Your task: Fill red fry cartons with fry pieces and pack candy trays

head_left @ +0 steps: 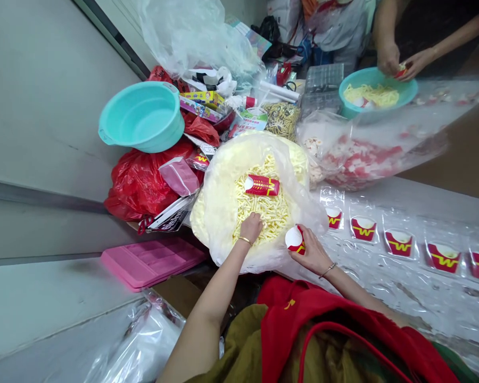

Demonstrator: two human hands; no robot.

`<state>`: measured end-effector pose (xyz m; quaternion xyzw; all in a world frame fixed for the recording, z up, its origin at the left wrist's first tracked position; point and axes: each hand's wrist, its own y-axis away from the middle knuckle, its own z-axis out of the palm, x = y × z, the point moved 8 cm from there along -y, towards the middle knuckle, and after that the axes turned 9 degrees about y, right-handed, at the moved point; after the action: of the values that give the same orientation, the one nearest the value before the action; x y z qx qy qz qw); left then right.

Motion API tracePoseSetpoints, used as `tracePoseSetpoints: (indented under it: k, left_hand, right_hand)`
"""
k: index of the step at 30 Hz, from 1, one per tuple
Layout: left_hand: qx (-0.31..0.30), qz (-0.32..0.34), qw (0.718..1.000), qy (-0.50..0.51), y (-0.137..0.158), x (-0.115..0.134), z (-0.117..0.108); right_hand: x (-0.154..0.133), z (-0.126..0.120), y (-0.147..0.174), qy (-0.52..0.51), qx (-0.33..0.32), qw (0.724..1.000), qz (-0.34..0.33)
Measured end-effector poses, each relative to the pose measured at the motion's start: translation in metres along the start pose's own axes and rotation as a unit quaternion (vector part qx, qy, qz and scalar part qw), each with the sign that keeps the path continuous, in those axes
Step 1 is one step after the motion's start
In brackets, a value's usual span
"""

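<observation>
A large clear plastic bag [223, 175] lies open and full of pale yellow fry-shaped sticks [277, 213]. My left hand [252, 227] is down at these sticks with its fingers curled into them; the fingertips are partly hidden. In my right hand [312, 249], at the bag's right edge, is a small red and white fry carton [294, 239], its opening turned to the left. Another red fry carton [262, 185] with a yellow zigzag lies on its side on top of the sticks.
Flat red cartons in clear pouches [363, 229] form a row at right. Behind them is a bag of red and white pieces [367, 157]. A co-worker's hands [407, 64] hold a small item over a teal basin [345, 106]. At left are another teal basin [139, 119] and pink trays [155, 260].
</observation>
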<state>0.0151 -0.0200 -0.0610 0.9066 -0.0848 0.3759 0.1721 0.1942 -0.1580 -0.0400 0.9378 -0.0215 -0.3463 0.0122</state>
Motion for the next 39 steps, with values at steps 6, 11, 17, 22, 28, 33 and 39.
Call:
tracePoseSetpoints:
  k: [6, 11, 17, 22, 28, 33, 39]
  left_hand:
    - [-0.012, -0.036, 0.990, 0.137, 0.004, 0.001, -0.023]
    - [-0.097, -0.106, 0.904, 0.404, 0.030, 0.029, -0.009]
    - [-0.032, 0.016, 0.971, 0.236, 0.038, 0.061, -0.012]
    - [-0.048, 0.054, 0.987, 0.144, 0.040, 0.064, -0.013]
    - [-0.059, 0.067, 0.984, 0.157, 0.039, 0.068, -0.010]
    - [-0.060, 0.135, 0.988, -0.035, 0.049, 0.088, 0.010]
    - [-0.084, 0.120, 0.989, 0.008, 0.032, 0.082, 0.014]
  right_hand:
    - [-0.006, -0.001, -0.012, -0.006, 0.025, 0.999, -0.023]
    - [-0.033, 0.007, -0.036, 0.004, 0.027, 0.999, -0.028]
    - [-0.054, 0.016, -0.048, -0.008, 0.036, 0.999, -0.039]
    - [-0.047, 0.010, -0.044, -0.003, 0.049, 0.998, -0.037]
    - [-0.046, 0.006, -0.041, 0.019, 0.043, 0.998, -0.045]
    - [-0.044, 0.015, -0.039, 0.032, 0.039, 0.996, -0.068]
    - [-0.025, 0.018, -0.035, 0.005, 0.056, 0.996, -0.069]
